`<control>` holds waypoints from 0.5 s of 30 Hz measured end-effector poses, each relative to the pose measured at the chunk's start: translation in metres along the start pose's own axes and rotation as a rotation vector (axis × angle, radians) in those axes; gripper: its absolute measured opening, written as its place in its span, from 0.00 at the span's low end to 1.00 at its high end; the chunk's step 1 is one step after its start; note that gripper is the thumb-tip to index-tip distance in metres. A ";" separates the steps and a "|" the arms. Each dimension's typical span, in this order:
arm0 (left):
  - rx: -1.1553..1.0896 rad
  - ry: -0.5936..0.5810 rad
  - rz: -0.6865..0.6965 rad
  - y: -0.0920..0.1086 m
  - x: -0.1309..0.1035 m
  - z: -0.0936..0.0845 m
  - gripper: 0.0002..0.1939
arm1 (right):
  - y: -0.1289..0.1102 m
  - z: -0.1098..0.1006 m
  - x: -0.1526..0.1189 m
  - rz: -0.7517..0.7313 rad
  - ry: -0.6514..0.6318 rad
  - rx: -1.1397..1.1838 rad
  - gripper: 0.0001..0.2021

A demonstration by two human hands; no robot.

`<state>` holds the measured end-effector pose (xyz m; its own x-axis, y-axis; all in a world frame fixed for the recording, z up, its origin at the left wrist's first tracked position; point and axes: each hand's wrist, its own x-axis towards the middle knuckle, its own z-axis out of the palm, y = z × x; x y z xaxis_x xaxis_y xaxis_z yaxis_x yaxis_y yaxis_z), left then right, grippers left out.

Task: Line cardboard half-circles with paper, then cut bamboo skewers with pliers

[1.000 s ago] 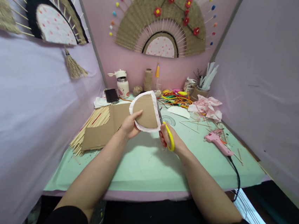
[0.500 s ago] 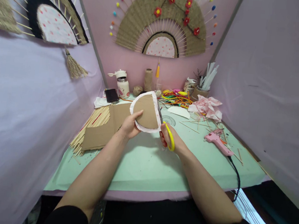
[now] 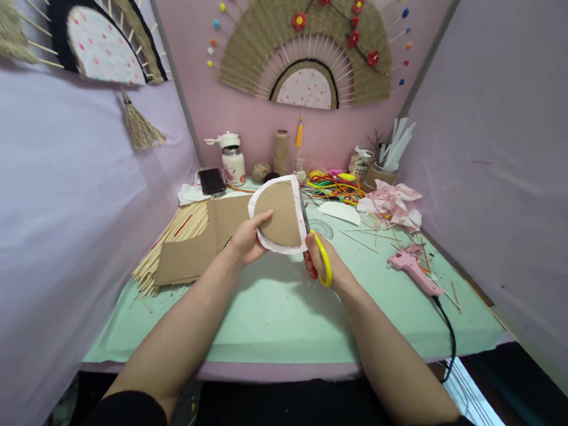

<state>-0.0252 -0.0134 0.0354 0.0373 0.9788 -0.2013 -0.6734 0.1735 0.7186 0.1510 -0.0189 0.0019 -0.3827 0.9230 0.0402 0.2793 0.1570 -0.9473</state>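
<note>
My left hand (image 3: pixel 251 238) grips a half-round piece of brown cardboard (image 3: pixel 280 214) by its lower left edge, thumb on top. White fabric or paper borders the cardboard all round. My right hand (image 3: pixel 321 255) is closed on a pair of scissors (image 3: pixel 327 271) with yellow and red handles. The dark blades lie along the straight right edge of the piece, partly hidden behind it. Both hands are above the table, close together. A flat brown cardboard sheet (image 3: pixel 186 260) with a cut-out corner lies left of my left hand.
Thin wooden sticks (image 3: pixel 151 264) are piled at left. A pink glue gun (image 3: pixel 416 271) with a black cord lies at right. Farther back are a white half-round piece (image 3: pixel 339 211), crumpled pink paper (image 3: pixel 393 203), a phone (image 3: pixel 211 181), an open bottle (image 3: pixel 233 162) and a twine spool (image 3: pixel 280 152).
The cardboard piece has shifted very slightly to the right and down in my left hand. Both hands keep nearly the same place and grip.
</note>
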 end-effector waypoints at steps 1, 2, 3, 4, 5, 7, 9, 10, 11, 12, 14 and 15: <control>0.001 0.000 -0.002 0.000 0.000 0.000 0.14 | 0.001 0.000 0.000 -0.003 -0.006 0.001 0.30; 0.002 -0.001 -0.002 0.000 0.000 0.000 0.14 | 0.001 0.000 0.000 -0.006 -0.010 0.003 0.29; 0.002 -0.002 -0.003 0.000 0.000 -0.001 0.14 | 0.002 0.000 0.000 -0.009 -0.011 0.004 0.29; 0.002 -0.004 -0.004 0.000 0.000 -0.001 0.14 | 0.002 0.000 0.000 -0.011 -0.008 0.005 0.29; 0.002 -0.006 -0.004 0.000 0.001 -0.001 0.15 | 0.002 -0.001 0.000 -0.012 -0.005 0.005 0.28; 0.005 -0.006 -0.004 -0.001 0.001 -0.002 0.15 | 0.001 -0.001 0.000 -0.009 0.001 0.002 0.28; 0.007 -0.008 -0.004 -0.001 0.001 -0.002 0.17 | 0.000 -0.001 -0.001 -0.001 0.005 0.001 0.28; 0.008 -0.009 -0.002 -0.001 0.001 -0.002 0.18 | -0.001 -0.001 -0.001 0.004 0.006 0.005 0.28; 0.007 -0.009 0.000 -0.001 0.001 -0.002 0.18 | -0.002 -0.001 -0.001 0.008 0.007 0.011 0.28; 0.007 -0.009 0.001 -0.001 0.001 -0.002 0.19 | -0.002 -0.001 -0.001 0.010 0.008 0.018 0.28; 0.005 -0.013 0.003 -0.002 0.001 -0.002 0.19 | -0.003 0.000 -0.001 0.016 0.008 0.031 0.28; 0.004 -0.016 0.003 -0.002 0.001 -0.002 0.19 | -0.003 0.000 -0.002 0.016 0.008 0.036 0.28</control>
<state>-0.0250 -0.0126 0.0324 0.0473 0.9810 -0.1883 -0.6704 0.1709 0.7221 0.1510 -0.0207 0.0044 -0.3718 0.9279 0.0272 0.2534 0.1296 -0.9586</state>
